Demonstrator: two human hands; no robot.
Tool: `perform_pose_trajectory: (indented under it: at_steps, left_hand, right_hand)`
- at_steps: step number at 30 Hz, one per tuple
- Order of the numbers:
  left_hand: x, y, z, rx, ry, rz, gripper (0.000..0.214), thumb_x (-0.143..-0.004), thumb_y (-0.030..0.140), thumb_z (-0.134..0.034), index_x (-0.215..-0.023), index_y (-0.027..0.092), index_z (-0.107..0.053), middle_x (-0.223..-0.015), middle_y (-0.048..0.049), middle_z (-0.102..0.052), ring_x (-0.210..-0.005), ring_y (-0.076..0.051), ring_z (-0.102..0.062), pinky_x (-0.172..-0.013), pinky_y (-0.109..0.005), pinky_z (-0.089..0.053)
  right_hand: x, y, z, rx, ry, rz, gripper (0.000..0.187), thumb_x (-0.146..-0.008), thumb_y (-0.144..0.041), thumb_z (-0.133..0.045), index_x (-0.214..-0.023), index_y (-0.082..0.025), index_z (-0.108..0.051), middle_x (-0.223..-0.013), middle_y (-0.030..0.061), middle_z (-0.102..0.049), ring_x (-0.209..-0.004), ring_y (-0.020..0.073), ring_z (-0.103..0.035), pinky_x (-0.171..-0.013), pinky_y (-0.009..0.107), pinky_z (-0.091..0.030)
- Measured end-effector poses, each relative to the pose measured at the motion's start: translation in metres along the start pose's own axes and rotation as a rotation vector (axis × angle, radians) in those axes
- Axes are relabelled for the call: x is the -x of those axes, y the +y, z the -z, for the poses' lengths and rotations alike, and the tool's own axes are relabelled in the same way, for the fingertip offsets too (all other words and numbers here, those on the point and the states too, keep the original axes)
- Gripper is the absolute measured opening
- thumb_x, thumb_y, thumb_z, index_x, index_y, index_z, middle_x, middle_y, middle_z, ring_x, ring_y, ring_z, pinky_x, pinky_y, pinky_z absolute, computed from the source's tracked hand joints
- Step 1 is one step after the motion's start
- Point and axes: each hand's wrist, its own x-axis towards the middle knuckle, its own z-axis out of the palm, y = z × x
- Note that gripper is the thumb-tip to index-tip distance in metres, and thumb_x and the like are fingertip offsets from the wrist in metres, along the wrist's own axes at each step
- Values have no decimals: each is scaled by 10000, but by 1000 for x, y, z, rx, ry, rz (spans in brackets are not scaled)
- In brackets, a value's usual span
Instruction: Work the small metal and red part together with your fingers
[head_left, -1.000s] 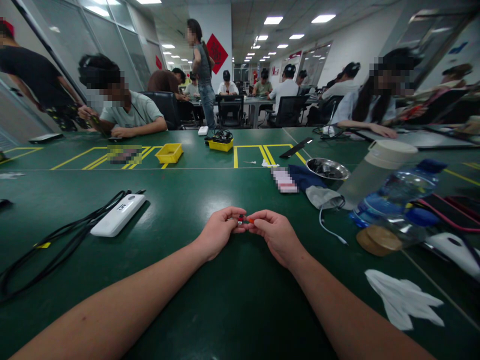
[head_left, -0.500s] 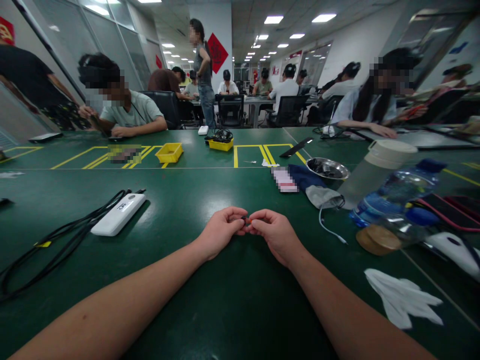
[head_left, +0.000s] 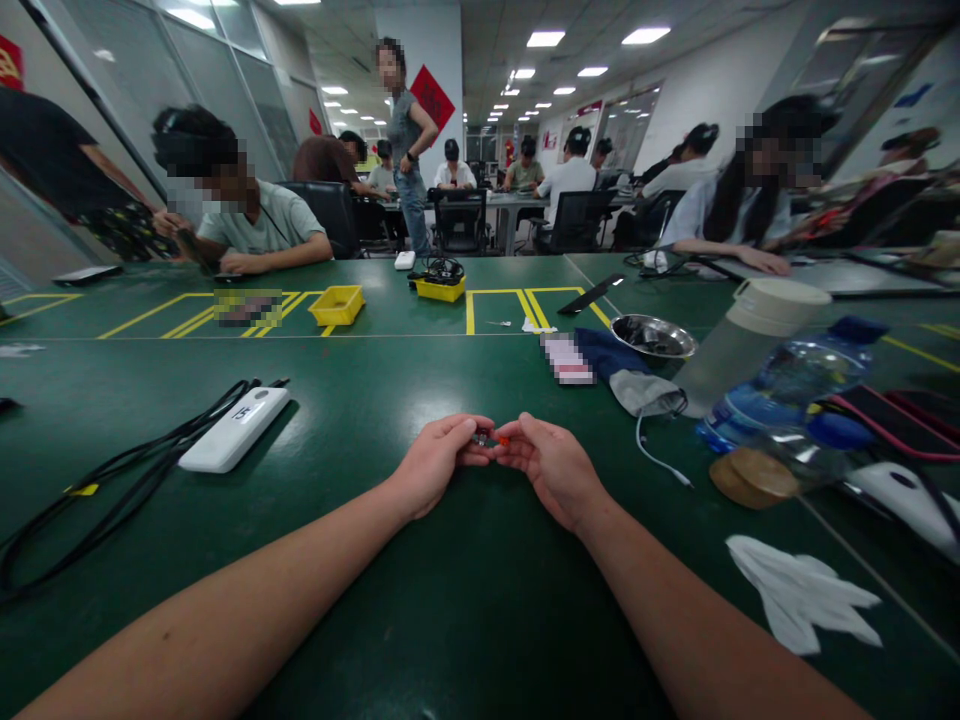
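My left hand and my right hand meet above the middle of the green table. The left fingers are closed on a small dark piece with a shiny part; its kind is too small to make out. Between the right thumb and fingers sits a small orange-red piece, partly covered by the fingertips. The two pieces lie end to end, close together; whether they are joined I cannot tell.
A white power bank and a black cable lie to the left. On the right are a water bottle, a tumbler, a metal bowl and white gloves. Yellow trays stand farther back. Several people sit around.
Both thumbs have shifted, so more of the dark piece and the orange-red piece shows. The hands stay in nearly the same place. A standing person in the background has turned.
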Motion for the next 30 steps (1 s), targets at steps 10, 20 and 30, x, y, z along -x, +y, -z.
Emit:
perform_pose_trajectory:
  at_steps: [10, 20, 30]
  left_hand:
    - [0, -2, 1, -18, -17, -12, 323, -891, 365, -555, -1048, 104, -662, -959, -129, -696, -826, -172, -682, -740, -262, -539]
    - [-2, -3, -1, -80, 36, 2, 254, -810, 155, -613, -1054, 115, -670, -942, -112, -716, -787, -147, -687, -775, -266, -545]
    - [1, 1, -4, -179, 38, -19, 261, -831, 128, -573, -1081, 125, -648, -929, -101, -715, -777, -137, -688, -772, -263, -549]
  right_hand:
    - [0, 0, 2, -45, -14, -10, 397, -845, -513, -571, -760, -149, -705, -770, 98, -712, -727, 194, -667, -723, 338, -495]
    - [2, -2, -2, 30, 4, 6, 120, -732, -247, -637, -756, -153, -709, -782, 80, -711, -736, 189, -667, -758, 362, -494]
    - [3, 2, -2, 100, 12, 58, 97, -700, -189, -673, -791, -160, -692, -741, 49, -696, -739, 178, -664, -784, 366, -496]
